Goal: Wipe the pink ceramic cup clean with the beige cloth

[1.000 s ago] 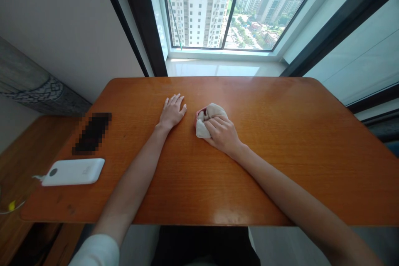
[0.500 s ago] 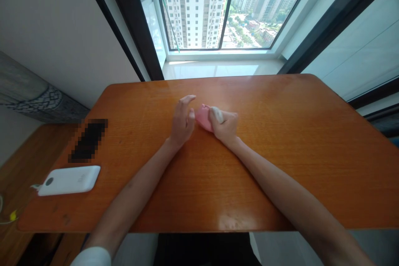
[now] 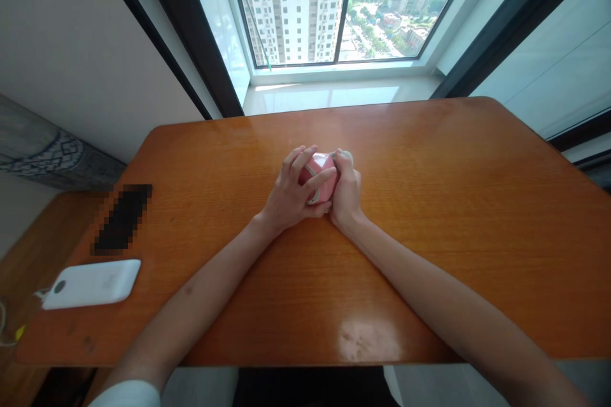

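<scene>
A small pink and white bundle [image 3: 321, 179], soft like bunched cloth, sits between both hands near the middle of the wooden table [image 3: 429, 216]. My left hand [image 3: 291, 194] wraps its fingers over the left side of the bundle. My right hand [image 3: 346, 191] grips the right side, with a bit of white showing above its fingers. Both hands rest on the tabletop. Most of the bundle is hidden by the fingers.
A white power bank [image 3: 90, 283] with a cable lies near the table's left front corner. A dark blurred flat object [image 3: 121, 217] lies behind it. A window [image 3: 334, 6] and a pale sill stand beyond the far edge. A lower wooden surface adjoins at left.
My left hand lifted from lying flat on the table and closed over the bundle. My right hand turned the bundle so its pink side shows. The view tilted down slightly.
</scene>
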`<state>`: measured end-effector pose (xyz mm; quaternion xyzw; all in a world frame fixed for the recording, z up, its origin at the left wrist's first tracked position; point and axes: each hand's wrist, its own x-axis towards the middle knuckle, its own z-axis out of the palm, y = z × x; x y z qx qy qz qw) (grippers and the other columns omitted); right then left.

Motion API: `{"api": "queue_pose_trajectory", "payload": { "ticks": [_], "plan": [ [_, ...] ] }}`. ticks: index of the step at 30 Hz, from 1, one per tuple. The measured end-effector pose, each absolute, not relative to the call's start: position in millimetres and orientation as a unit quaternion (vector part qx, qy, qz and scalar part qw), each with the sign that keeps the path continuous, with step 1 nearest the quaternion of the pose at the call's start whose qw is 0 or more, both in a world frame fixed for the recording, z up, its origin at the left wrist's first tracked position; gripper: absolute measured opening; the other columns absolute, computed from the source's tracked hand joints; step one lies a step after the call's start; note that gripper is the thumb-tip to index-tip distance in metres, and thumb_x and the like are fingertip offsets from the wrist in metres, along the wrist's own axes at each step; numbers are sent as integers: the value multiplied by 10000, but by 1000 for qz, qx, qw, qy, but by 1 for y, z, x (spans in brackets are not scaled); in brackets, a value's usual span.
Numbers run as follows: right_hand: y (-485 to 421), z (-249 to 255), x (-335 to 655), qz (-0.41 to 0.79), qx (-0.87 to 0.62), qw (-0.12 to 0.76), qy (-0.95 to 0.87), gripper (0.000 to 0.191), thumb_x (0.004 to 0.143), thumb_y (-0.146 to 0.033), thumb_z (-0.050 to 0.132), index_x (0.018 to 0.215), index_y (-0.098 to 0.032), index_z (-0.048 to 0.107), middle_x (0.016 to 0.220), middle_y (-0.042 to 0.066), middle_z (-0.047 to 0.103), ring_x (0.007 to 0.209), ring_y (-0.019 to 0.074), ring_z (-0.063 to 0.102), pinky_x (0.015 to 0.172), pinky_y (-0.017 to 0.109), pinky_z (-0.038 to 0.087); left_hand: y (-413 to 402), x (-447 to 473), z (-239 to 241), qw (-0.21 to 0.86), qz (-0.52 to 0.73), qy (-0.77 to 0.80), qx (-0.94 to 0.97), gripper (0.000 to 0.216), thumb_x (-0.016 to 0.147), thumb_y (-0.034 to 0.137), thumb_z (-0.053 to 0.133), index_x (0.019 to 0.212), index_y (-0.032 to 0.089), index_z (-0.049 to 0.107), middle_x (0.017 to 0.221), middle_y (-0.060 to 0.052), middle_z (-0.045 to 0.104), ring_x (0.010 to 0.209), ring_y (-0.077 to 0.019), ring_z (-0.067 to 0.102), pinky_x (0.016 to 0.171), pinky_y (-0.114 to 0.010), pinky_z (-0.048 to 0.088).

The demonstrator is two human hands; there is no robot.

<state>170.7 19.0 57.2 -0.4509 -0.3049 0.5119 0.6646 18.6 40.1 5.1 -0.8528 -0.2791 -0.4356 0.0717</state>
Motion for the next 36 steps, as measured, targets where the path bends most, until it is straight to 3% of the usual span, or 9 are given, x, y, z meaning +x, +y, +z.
{"api": "queue_pose_trajectory", "payload": {
  "ticks": [5, 11, 14, 21, 25, 27, 32, 36],
  "plan": [
    [0, 51, 169, 444, -492, 645, -380, 621, 1051, -789, 574, 723, -265, 523, 563, -59, 487, 470, 116, 418, 441, 279, 335, 41, 16, 3, -63, -448, -270, -850, 759, 1107, 788, 507, 1728, 409, 290, 1770, -162, 341, 1633, -367, 446, 1327, -620, 491],
    [-11, 29, 171, 392, -464, 629, -485, 701, 1103, -806, 497, 656, -268, 537, 494, -27, 488, 443, 146, 447, 435, 303, 325, 40, 13, 6, -178, -481, -254, -820, 777, 1098, 855, 360, 1682, 356, 245, 1623, -182, 470, 1585, -377, 506, 1353, -648, 465],
    [-9, 19, 175, 361, -453, 623, -525, 732, 1120, -772, 502, 594, -263, 515, 505, -7, 487, 474, 149, 440, 463, 316, 305, 41, 11, 1, -259, -484, -262, -794, 801, 1071, 896, 381, 1665, 368, 278, 1635, -160, 472, 1537, -356, 566, 1335, -595, 510],
    [-9, 17, 178, 307, -422, 623, -582, 699, 1145, -696, 511, 603, -256, 470, 535, -16, 460, 507, 137, 402, 537, 340, 272, 39, 12, -3, -444, -478, -280, -704, 816, 1021, 894, 481, 1626, 356, 372, 1512, -125, 632, 1221, -294, 750, 1108, -518, 662],
    [-11, 27, 178, 273, -406, 593, -640, 758, 1146, -755, 407, 572, -262, 441, 500, -12, 436, 499, 138, 402, 562, 356, 288, 30, 14, 18, -536, -472, -276, -643, 764, 1005, 829, 487, 1555, 299, 463, 1353, -114, 748, 1101, -287, 785, 976, -462, 685],
    [-12, 32, 179, 255, -397, 582, -662, 786, 1125, -806, 391, 555, -264, 403, 490, -15, 412, 491, 131, 375, 566, 362, 286, 27, 13, 27, -577, -445, -275, -627, 714, 1021, 795, 451, 1517, 282, 486, 1331, -117, 778, 1133, -297, 798, 970, -442, 680],
    [-9, 33, 177, 350, -424, 590, -591, 805, 1090, -853, 453, 539, -266, 430, 472, -17, 430, 458, 126, 374, 503, 331, 275, 31, 16, 26, -565, -444, -312, -622, 682, 1065, 788, 405, 1510, 278, 494, 1415, -130, 766, 1216, -292, 798, 1052, -451, 674],
    [-2, 31, 173, 462, -434, 614, -470, 751, 1061, -875, 494, 607, -277, 497, 455, -32, 461, 408, 133, 391, 414, 299, 270, 35, 23, 15, -453, -484, -355, -659, 707, 1123, 805, 305, 1626, 316, 390, 1685, -154, 595, 1478, -308, 696, 1239, -517, 605]
  ]
}}
